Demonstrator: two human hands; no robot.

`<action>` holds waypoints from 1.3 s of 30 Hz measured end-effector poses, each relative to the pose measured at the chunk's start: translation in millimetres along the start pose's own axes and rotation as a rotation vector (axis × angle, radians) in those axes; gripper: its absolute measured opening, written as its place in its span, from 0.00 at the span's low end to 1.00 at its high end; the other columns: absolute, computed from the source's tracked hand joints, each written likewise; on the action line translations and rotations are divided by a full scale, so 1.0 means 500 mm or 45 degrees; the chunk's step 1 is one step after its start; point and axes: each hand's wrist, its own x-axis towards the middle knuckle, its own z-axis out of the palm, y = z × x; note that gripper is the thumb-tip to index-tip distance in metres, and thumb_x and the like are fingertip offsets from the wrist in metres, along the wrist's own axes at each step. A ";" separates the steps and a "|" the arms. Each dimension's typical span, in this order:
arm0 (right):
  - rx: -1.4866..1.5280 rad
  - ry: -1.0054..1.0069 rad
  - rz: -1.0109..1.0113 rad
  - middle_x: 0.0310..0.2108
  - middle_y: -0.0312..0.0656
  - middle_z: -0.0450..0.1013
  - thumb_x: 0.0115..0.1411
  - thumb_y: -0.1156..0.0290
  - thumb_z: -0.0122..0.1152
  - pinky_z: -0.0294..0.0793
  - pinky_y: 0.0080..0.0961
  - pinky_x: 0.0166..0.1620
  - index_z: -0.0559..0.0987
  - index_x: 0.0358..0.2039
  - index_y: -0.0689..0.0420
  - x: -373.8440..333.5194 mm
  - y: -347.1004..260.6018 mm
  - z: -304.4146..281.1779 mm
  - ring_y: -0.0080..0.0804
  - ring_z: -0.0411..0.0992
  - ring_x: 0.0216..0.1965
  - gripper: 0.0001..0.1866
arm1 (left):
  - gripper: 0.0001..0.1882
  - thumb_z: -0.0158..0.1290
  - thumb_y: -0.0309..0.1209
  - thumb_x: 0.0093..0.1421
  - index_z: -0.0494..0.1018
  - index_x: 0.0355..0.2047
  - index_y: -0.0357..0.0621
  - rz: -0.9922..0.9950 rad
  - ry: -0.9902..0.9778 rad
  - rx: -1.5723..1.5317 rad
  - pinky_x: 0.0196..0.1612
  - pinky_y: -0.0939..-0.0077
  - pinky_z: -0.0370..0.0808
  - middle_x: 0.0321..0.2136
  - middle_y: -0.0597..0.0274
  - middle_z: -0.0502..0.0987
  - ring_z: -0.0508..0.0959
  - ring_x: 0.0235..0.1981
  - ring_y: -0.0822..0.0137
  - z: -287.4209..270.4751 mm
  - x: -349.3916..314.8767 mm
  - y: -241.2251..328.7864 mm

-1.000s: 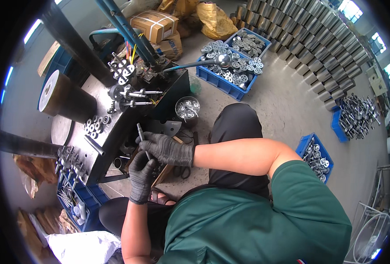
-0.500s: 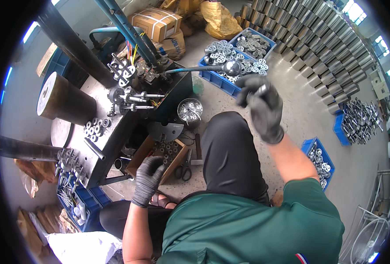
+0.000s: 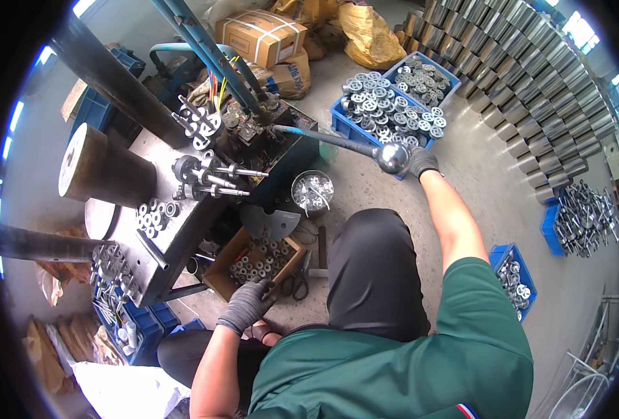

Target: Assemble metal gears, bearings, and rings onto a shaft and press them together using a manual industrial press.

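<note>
Grey concrete flooring (image 3: 491,202) was seen from the head view, bordered at two o'clock by stacked silvery metal cylinders (image 3: 487,59), apparently set in rows to save space. At nine to ten o'clock, a dark metal workbench (image 3: 124,237) was occupied by silvery stepped steel shafts (image 3: 218,187), laid side by side, probably so that each could be picked up easily.

Towards two o'clock, the gloved right hand (image 3: 422,162) was extended to the near corner of a blue plastic crate (image 3: 349,130). Its fingers were partly hidden by the shiny steel ball (image 3: 393,158) on a blue lever, so whether anything was gripped could not be told. Spoked grey metal wheels (image 3: 372,105) were heaped in that crate at one o'clock, presumably contained there within arm's reach.

At seven o'clock, the gloved left hand (image 3: 248,307) was held loosely curled, thumb apart, with nothing visibly gripped. Just beside it, small metal rings (image 3: 250,269) were gathered in an open brown wooden box (image 3: 290,271), its walls likely serving to stop them rolling away.
</note>
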 end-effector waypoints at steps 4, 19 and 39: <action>-0.059 -0.099 -0.040 0.53 0.52 0.77 0.60 0.70 0.54 0.77 0.42 0.56 0.80 0.51 0.53 0.037 -0.043 0.012 0.48 0.76 0.54 0.19 | 0.21 0.60 0.40 0.59 0.77 0.51 0.47 -0.058 -0.032 -0.027 0.51 0.53 0.76 0.43 0.45 0.79 0.80 0.45 0.45 0.020 0.004 -0.041; -0.172 0.119 -0.302 0.49 0.55 0.78 0.65 0.70 0.49 0.78 0.44 0.53 0.81 0.52 0.52 -0.011 -0.097 0.034 0.50 0.78 0.52 0.18 | 0.23 0.61 0.40 0.58 0.77 0.53 0.45 -0.134 -0.062 0.013 0.50 0.55 0.77 0.42 0.45 0.81 0.81 0.45 0.47 0.017 -0.039 -0.051; 0.808 -0.698 -1.291 0.41 0.40 0.80 0.56 0.74 0.71 0.78 0.26 0.49 0.78 0.52 0.59 -0.630 -0.580 -0.317 0.27 0.78 0.42 0.22 | 0.20 0.59 0.37 0.62 0.76 0.52 0.43 0.314 0.443 -0.500 0.49 0.59 0.77 0.43 0.50 0.80 0.80 0.46 0.53 -0.029 -0.064 0.049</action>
